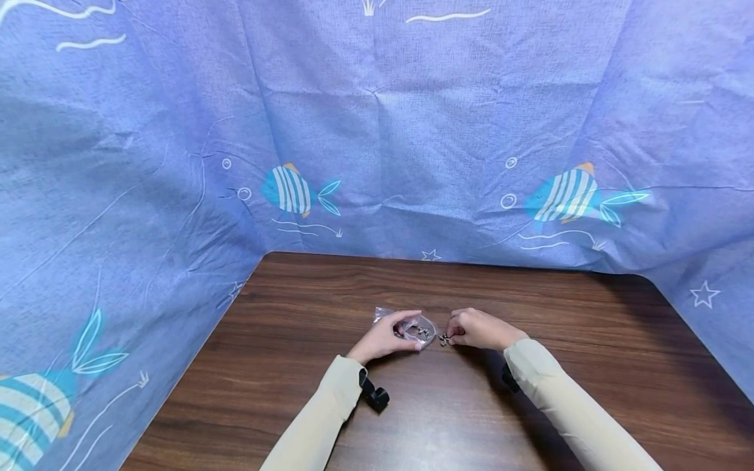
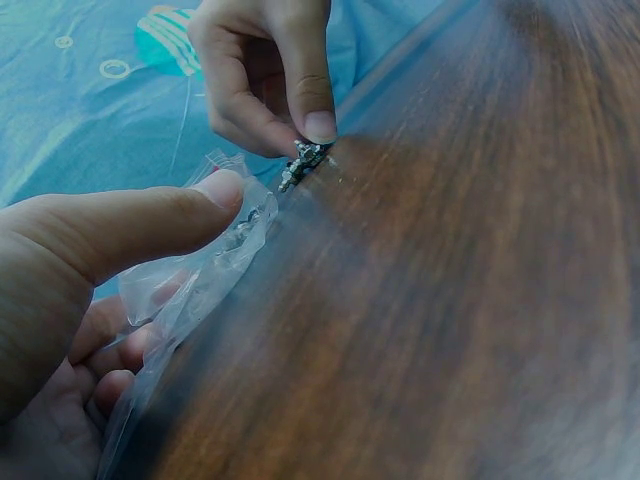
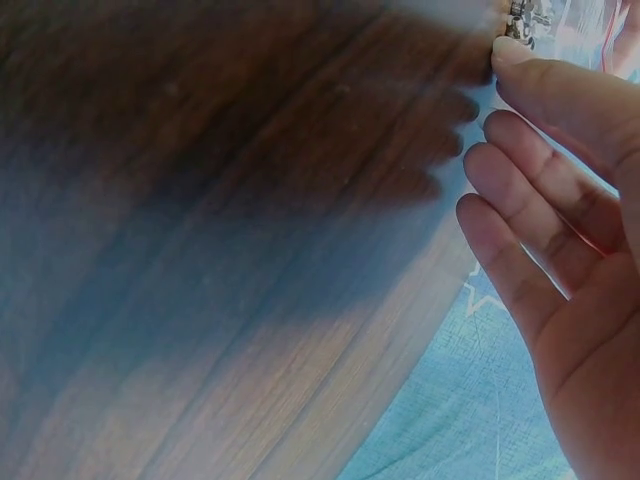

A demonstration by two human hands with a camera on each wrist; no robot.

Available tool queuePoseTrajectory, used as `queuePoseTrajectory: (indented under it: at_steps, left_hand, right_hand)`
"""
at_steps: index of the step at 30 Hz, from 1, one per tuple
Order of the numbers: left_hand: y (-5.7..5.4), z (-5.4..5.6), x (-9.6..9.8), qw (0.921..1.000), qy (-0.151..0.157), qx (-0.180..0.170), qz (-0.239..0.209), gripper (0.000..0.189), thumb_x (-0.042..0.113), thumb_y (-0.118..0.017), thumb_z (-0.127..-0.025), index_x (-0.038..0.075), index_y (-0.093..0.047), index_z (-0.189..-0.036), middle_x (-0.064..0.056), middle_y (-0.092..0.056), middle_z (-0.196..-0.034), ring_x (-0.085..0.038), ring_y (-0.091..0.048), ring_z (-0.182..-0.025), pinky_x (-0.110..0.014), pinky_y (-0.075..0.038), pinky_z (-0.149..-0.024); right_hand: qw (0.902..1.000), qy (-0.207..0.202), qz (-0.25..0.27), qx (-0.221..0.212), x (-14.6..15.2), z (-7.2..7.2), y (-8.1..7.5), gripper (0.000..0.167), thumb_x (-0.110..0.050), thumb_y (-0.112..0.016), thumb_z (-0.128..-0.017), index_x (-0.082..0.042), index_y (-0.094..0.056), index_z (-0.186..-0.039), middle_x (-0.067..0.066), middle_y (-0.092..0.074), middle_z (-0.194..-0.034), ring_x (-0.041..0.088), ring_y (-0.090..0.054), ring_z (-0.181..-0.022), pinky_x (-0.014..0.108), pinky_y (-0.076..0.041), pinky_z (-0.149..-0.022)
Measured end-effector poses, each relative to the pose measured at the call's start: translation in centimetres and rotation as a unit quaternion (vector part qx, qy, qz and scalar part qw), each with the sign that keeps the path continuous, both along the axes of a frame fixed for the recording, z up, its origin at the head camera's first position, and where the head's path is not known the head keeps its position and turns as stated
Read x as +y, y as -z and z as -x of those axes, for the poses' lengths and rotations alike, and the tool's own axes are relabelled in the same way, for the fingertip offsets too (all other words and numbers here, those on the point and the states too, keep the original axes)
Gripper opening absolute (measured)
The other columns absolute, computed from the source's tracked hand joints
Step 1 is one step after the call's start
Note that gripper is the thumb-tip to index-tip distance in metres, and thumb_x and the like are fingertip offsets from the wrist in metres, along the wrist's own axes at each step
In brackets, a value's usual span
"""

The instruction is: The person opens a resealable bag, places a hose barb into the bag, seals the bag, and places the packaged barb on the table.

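Near the middle of the table, my left hand (image 1: pixel 384 337) holds a clear plastic bag (image 1: pixel 432 325), its thumb on one side and fingers curled on the other. Several small shiny metal pieces show through the plastic. Just right of the bag lies a little cluster of loose metal pieces (image 1: pixel 444 339). My right hand (image 1: pixel 482 329) reaches down to it, and in the left wrist view thumb and forefinger pinch at the edge of the metal pieces (image 2: pixel 303 163). The other right fingers are loosely bent in the right wrist view. Their exact shape is too small to make out.
The dark wood-grain table (image 1: pixel 283 386) runs back to a blue fabric backdrop (image 1: pixel 436 144) printed with fish, which also hangs along both sides. A black wrist strap mount (image 1: pixel 374 394) sits at the left sleeve.
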State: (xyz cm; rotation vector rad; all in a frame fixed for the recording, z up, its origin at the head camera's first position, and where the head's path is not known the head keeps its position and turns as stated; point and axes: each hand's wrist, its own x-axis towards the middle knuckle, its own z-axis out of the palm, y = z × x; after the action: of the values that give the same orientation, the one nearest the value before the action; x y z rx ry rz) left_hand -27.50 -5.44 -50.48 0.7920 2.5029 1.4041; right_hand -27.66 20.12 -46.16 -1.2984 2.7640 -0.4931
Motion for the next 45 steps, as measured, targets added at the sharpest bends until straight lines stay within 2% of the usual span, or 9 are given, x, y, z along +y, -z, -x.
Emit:
queuePoseTrajectory:
  at_steps: [11, 17, 25, 31, 39, 45]
  left_hand:
    - [0.0, 0.1, 0.0, 0.9999, -0.003, -0.005, 0.01, 0.068, 0.026, -0.081, -0.078, 0.018, -0.052, -0.139, 0.0, -0.062, -0.104, -0.009, -0.051, -0.08, -0.021, -0.042, -0.071]
    - [0.1, 0.0, 0.0, 0.9999, -0.003, -0.006, 0.01, 0.068, 0.026, -0.081, -0.078, 0.018, -0.052, -0.139, -0.001, -0.062, -0.105, -0.008, -0.051, -0.08, -0.021, -0.042, -0.07]
    - [0.1, 0.0, 0.0, 0.9999, -0.003, -0.007, 0.008, 0.068, 0.025, -0.081, -0.078, 0.018, -0.052, -0.139, -0.001, -0.062, -0.106, -0.007, -0.051, -0.079, -0.021, -0.043, -0.069]
    - [-0.1, 0.0, 0.0, 0.9999, -0.002, -0.008, 0.006, 0.068, 0.025, -0.081, -0.078, 0.017, -0.052, -0.139, -0.001, -0.064, -0.107, -0.008, -0.051, -0.08, -0.021, -0.042, -0.07]
    - [-0.3, -0.2, -0.1, 1.0, 0.0, -0.006, -0.001, 0.068, 0.024, -0.081, -0.078, 0.015, -0.053, -0.139, -0.005, -0.064, -0.11, -0.01, -0.051, -0.08, -0.022, -0.042, -0.071]
    - [-0.3, -0.1, 0.0, 1.0, -0.001, -0.006, -0.001, 0.067, 0.025, -0.081, -0.077, 0.015, -0.053, -0.138, -0.004, -0.065, -0.111, -0.008, -0.051, -0.08, -0.021, -0.043, -0.071]
  right_hand:
    - [0.9999, 0.006, -0.003, 0.012, 0.0, -0.2, 0.0, 0.009, -0.007, -0.073, -0.081, -0.013, -0.069, -0.077, -0.008, -0.058, -0.078, -0.001, -0.052, -0.069, 0.021, -0.048, -0.064]
    - [0.9997, 0.002, -0.001, 0.025, -0.1, -0.3, 0.2, 0.01, -0.008, -0.073, -0.081, -0.013, -0.068, -0.076, -0.009, -0.057, -0.077, -0.002, -0.05, -0.068, 0.02, -0.048, -0.063]
    - [1.0, 0.0, -0.004, 0.009, 0.0, -0.2, 0.0, 0.009, -0.006, -0.072, -0.082, -0.012, -0.068, -0.076, -0.007, -0.058, -0.077, -0.001, -0.051, -0.068, 0.02, -0.047, -0.063]
    - [0.9998, -0.004, -0.002, 0.019, 0.0, 0.1, -0.1, 0.009, -0.006, -0.073, -0.081, -0.012, -0.069, -0.076, -0.008, -0.059, -0.077, -0.001, -0.052, -0.068, 0.019, -0.048, -0.063]
    - [0.9993, -0.012, 0.008, 0.036, -0.3, 0.2, -1.1, 0.007, -0.004, -0.073, -0.081, -0.01, -0.07, -0.078, -0.006, -0.06, -0.077, 0.0, -0.054, -0.068, 0.019, -0.049, -0.064]
    - [0.9981, -0.02, 0.013, 0.057, -0.8, 0.4, -1.4, 0.005, -0.005, -0.071, -0.083, -0.009, -0.07, -0.079, -0.005, -0.061, -0.078, 0.001, -0.055, -0.07, 0.02, -0.05, -0.065]
